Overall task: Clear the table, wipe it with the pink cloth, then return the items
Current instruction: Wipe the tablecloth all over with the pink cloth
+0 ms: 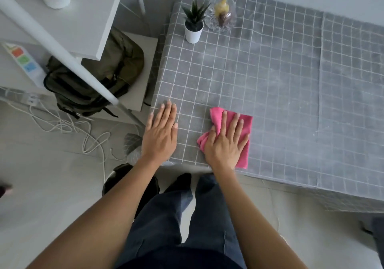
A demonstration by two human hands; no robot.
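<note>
The table (280, 94) wears a grey cloth with a white grid. My right hand (226, 142) presses flat on the pink cloth (245, 123) near the table's front left corner, fingers spread and straight. My left hand (161, 133) rests flat on the table's left edge, fingers straight, holding nothing. At the table's far left corner stand a small green plant in a white pot (193, 24) and, just right of it, a clear glass jar (221, 14) with yellow and brown contents.
A white shelf unit (62, 29) with slanted legs stands left of the table. A dark green backpack (93, 77) lies under it beside a power strip (24, 60). White cables (66, 123) trail over the floor. A dark bin (120, 177) sits by my feet.
</note>
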